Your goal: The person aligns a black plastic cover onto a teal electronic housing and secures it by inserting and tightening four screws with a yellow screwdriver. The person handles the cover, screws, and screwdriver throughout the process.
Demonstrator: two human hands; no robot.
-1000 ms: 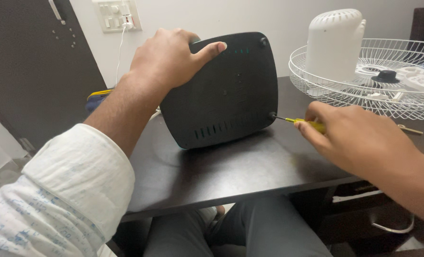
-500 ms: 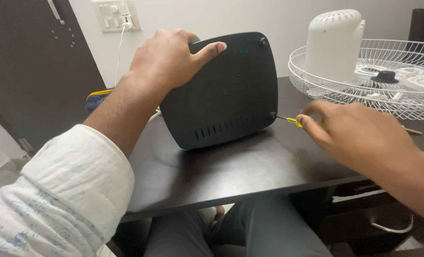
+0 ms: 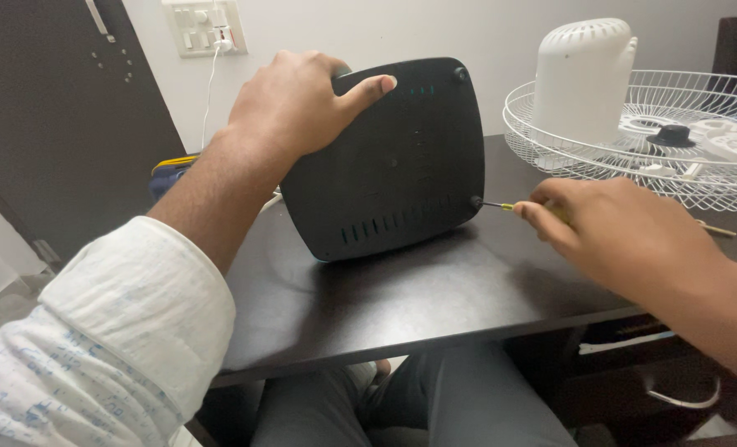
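A black rounded plastic base point(image 3: 393, 157) stands on its edge on the dark table point(image 3: 401, 290), its underside with slots facing me. My left hand point(image 3: 298, 99) grips its top left corner, thumb lying across the face. My right hand point(image 3: 616, 240) holds a small yellow-handled screwdriver point(image 3: 513, 207). The thin metal tip sits at the round foot on the base's lower right corner point(image 3: 475, 201). Most of the handle is hidden inside my fingers.
A white wire fan guard point(image 3: 600, 153) lies at the back right with a white motor housing point(image 3: 582, 74) and a black cap point(image 3: 673, 134) inside it. A wall switch plate point(image 3: 203, 25) with a plugged cable is behind. A dark door point(image 3: 62, 116) stands left.
My right hand has turned and slid forward over the screwdriver handle, so less yellow shows. The base and my left hand have barely moved.
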